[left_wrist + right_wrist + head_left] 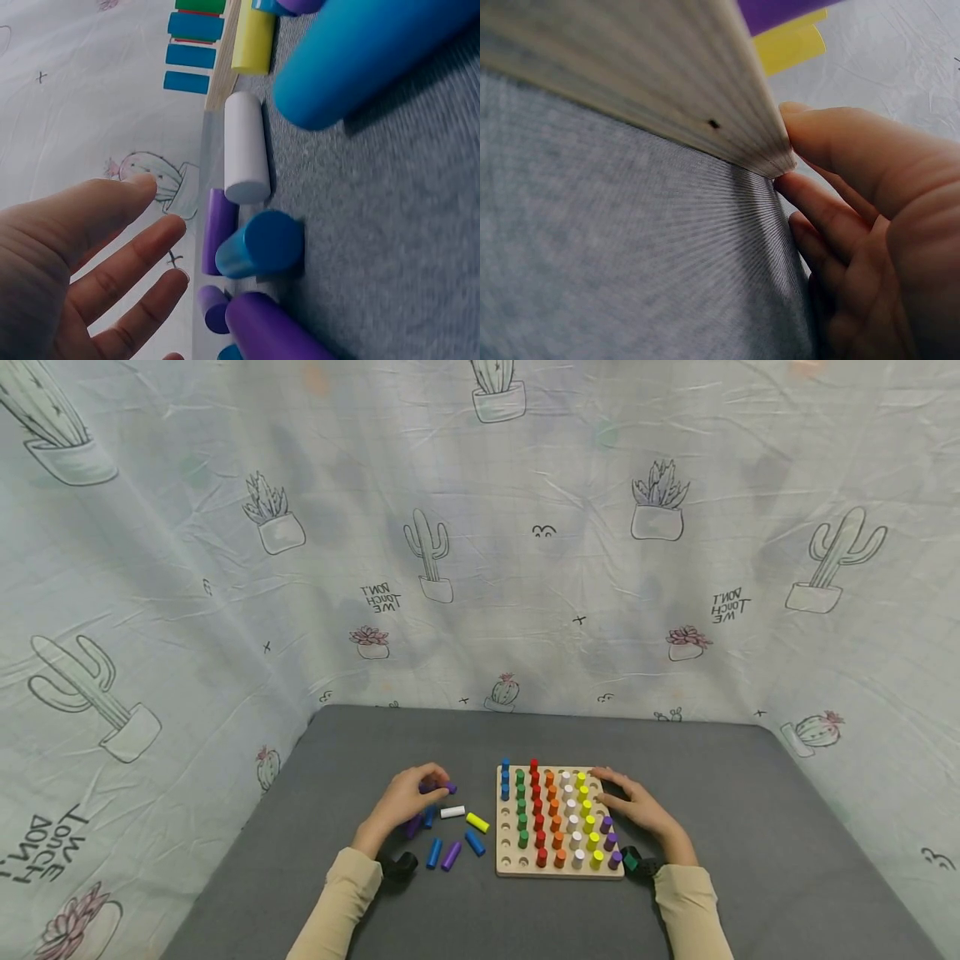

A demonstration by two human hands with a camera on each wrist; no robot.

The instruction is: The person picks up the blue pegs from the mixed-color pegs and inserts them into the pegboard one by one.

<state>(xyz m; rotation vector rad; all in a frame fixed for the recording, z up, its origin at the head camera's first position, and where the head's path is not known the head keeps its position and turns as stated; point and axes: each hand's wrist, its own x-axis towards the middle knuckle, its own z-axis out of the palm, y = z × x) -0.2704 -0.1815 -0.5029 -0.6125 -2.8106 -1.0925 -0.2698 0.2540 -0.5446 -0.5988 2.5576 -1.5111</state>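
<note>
My left hand point(410, 792) hovers over loose pegs left of the wooden pegboard point(558, 872). Its fingers are relaxed and bent, and nothing shows between them in the left wrist view. Close by lie a purple peg point(218, 232), a blue peg point(274, 244) and a white peg point(246, 146). My right hand point(639, 806) holds the board's right edge near the far corner, with thumb and fingertips against the wood point(735, 112) in the right wrist view. Upright pegs fill columns of blue, green, red, orange, white, yellow and purple, with some holes bare.
A yellow peg point(477, 822) and several blue and purple pegs lie on the grey tabletop between my left forearm and the board. Behind the table hangs a pale curtain point(480, 568) printed with cacti. Dark wrist straps point(400, 866) sit on both arms.
</note>
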